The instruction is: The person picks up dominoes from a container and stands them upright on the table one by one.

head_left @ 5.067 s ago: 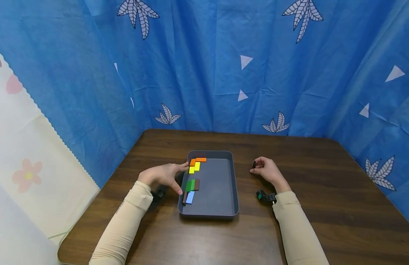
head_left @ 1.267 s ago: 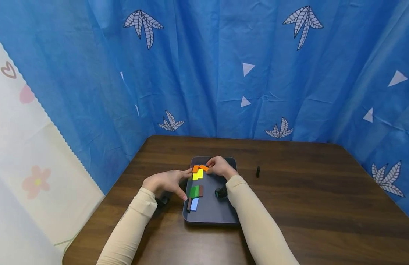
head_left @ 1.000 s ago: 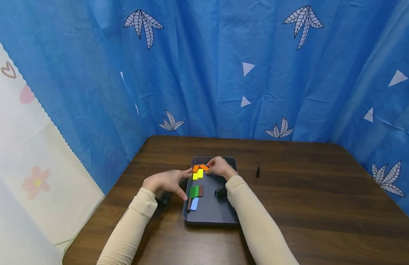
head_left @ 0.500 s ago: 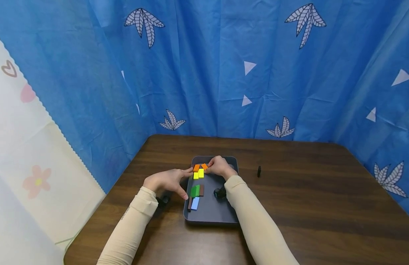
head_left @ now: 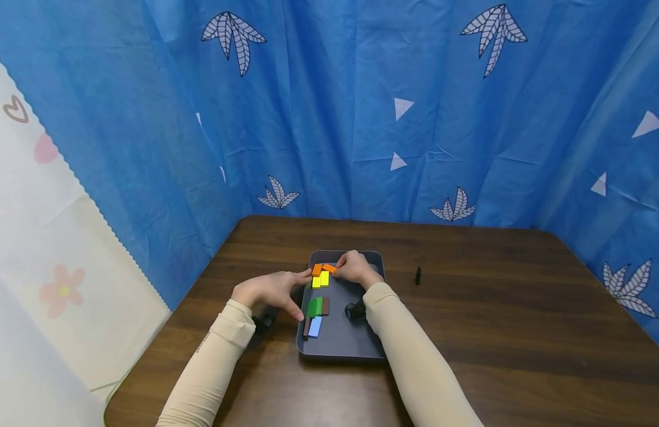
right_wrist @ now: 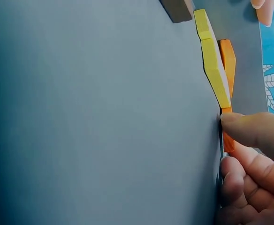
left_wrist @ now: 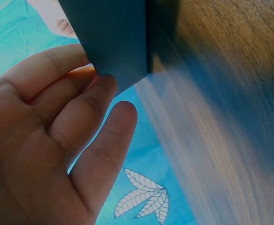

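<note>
A dark grey tray (head_left: pixel 337 344) stands on the table with coloured blocks along its left side. Inside its back part, my right hand (head_left: pixel 354 268) pinches an orange block (right_wrist: pixel 228 142) between thumb and fingers. That block lies slanted beside a second orange block (head_left: pixel 316 270), behind two yellow blocks (head_left: pixel 324 279). At the tray's left rim, my left hand (head_left: pixel 271 292) is spread, its fingertips touching the tray's wall and its thumb near the front left side. Nearer the front are green blocks (head_left: pixel 315 306), a brown block (head_left: pixel 325 305), a light blue block (head_left: pixel 315 327) and a dark brown block (head_left: pixel 306 327).
A small black block (head_left: pixel 418 276) stands upright on the wooden table (head_left: pixel 495 308), right of the tray. Blue curtains (head_left: pixel 329 107) hang behind the table's back edge, and a pale curtain (head_left: pixel 57 249) hangs at the left.
My right hand has left the black block standing on the table, moved left into the tray and taken hold of the orange block, which now lies slanted. The left hand stays at the rim.
</note>
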Demonstrator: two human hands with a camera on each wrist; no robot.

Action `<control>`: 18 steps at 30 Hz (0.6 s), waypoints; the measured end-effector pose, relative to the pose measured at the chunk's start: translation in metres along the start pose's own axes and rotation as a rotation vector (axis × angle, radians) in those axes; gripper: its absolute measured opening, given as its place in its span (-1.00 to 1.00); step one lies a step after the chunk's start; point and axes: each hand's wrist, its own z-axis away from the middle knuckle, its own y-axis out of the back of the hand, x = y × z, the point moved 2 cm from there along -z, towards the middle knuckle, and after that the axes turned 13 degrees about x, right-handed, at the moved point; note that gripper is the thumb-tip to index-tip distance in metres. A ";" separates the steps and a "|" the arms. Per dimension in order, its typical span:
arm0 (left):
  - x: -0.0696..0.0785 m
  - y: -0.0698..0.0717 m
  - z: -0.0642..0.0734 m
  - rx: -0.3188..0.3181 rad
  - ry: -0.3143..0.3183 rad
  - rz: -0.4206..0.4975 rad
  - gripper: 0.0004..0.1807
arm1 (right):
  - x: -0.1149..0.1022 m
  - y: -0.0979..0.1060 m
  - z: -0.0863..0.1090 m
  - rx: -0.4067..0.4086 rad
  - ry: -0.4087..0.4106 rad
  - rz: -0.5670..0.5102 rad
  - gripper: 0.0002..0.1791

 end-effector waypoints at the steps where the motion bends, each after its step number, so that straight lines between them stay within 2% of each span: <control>1: 0.000 0.000 0.000 0.000 0.001 0.000 0.13 | 0.000 0.000 0.000 0.000 0.001 0.000 -0.85; 13: -0.001 -0.002 0.002 0.006 0.001 0.006 0.12 | 0.001 0.007 0.004 0.002 -0.029 -0.013 -0.88; 18: 0.000 -0.002 0.002 0.007 0.001 0.000 0.12 | -0.001 0.011 0.005 -0.009 -0.013 -0.003 -0.87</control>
